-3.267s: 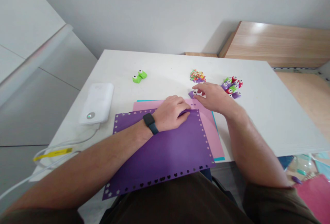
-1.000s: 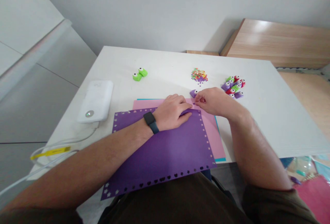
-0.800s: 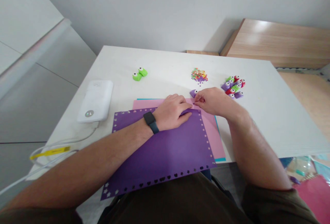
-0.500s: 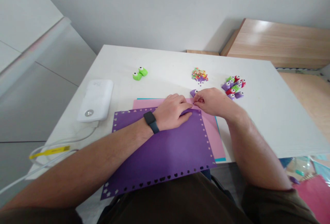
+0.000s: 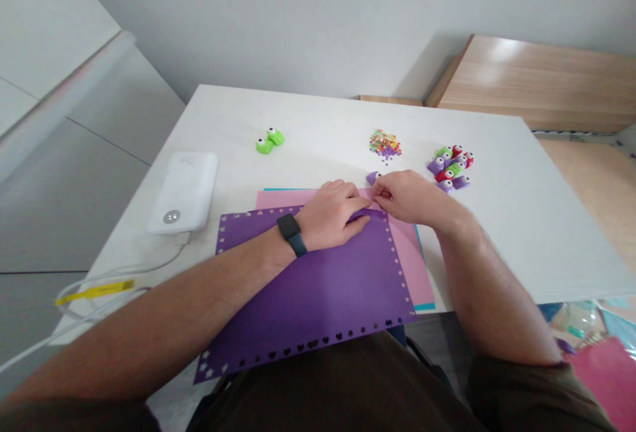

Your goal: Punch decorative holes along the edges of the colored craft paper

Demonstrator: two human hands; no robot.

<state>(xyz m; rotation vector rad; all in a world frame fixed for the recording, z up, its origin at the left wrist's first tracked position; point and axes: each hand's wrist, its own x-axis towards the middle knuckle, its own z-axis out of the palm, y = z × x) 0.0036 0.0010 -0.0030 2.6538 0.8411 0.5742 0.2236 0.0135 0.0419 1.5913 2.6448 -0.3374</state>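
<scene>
A purple sheet of paper (image 5: 318, 286) lies in front of me, with small stars and hearts cut out along its edges. My left hand (image 5: 338, 213) rests on its upper part, fingers stretched out toward the top right corner, thumb lower on the sheet. Just right of those fingertips, my right hand (image 5: 397, 195) is closed in a pinch by the paper's top edge. Whatever is between its fingertips is too small or hidden to make out. Close behind them sits a small purple paper punch (image 5: 373, 178), partly covered by my right hand.
Pink paper (image 5: 410, 260) and a blue-green sheet lie beneath the purple one. Colourful paper cutouts (image 5: 384, 144) are heaped farther back. Several punches (image 5: 450, 168) cluster at right, and two green punches (image 5: 269, 141) stand left. A white power bank (image 5: 185, 192) with cables lies at far left.
My right hand's fingertips have shifted slightly and remain pinched near the paper's top edge. The left hand and the purple paper stay in place.
</scene>
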